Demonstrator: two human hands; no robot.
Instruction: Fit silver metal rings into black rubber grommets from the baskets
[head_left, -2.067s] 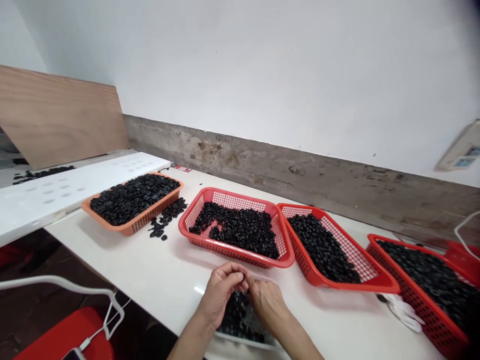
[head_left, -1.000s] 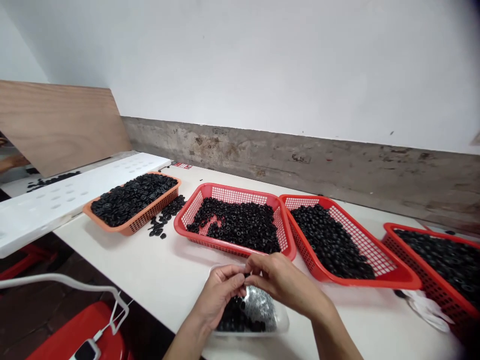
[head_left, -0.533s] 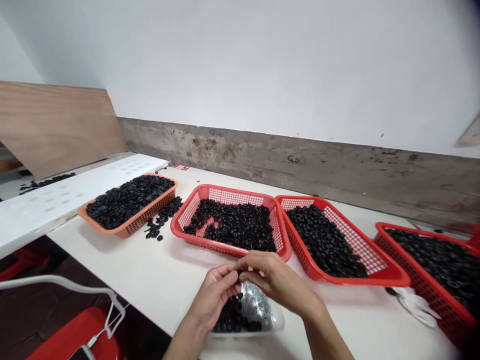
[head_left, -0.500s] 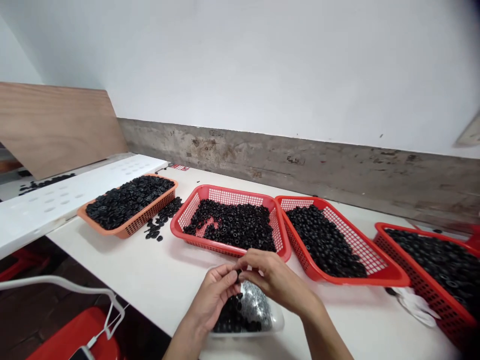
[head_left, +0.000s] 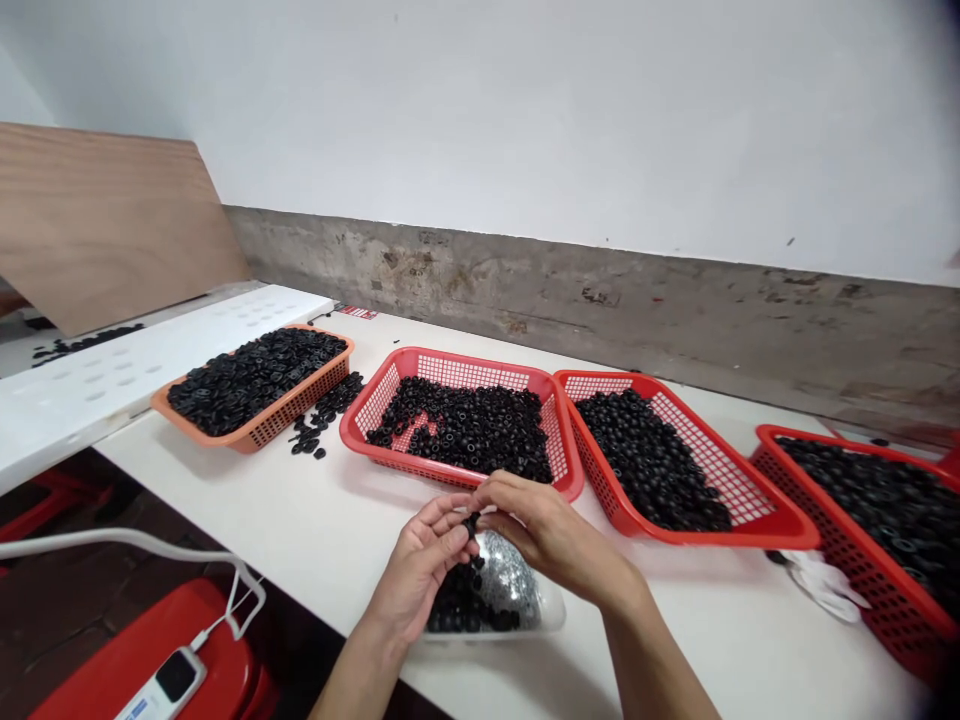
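My left hand [head_left: 427, 560] and my right hand [head_left: 544, 520] meet above a clear plastic container [head_left: 553, 612]. A small black part [head_left: 471, 524] is pinched between the fingertips of both hands. Inside the container, black round pieces [head_left: 457, 610] lie at the left and a heap of small shiny metallic pieces [head_left: 510, 580] at the right. Just behind my hands stands a red basket [head_left: 457, 478] of black rings. My left palm is turned partly upward, and its fingers partly hide the container.
Two more red baskets [head_left: 750, 538] [head_left: 847, 530] of black rings stand at the right, near white gloves [head_left: 825, 585]. An orange basket [head_left: 262, 425] and loose black pieces [head_left: 319, 420] are at the left. A red stool [head_left: 202, 650] holds a white device [head_left: 169, 685].
The whole view has shifted, so the table and baskets appear slightly higher and more of the stool shows. Both hands remain together at the small black part, with their fingers slightly moved.
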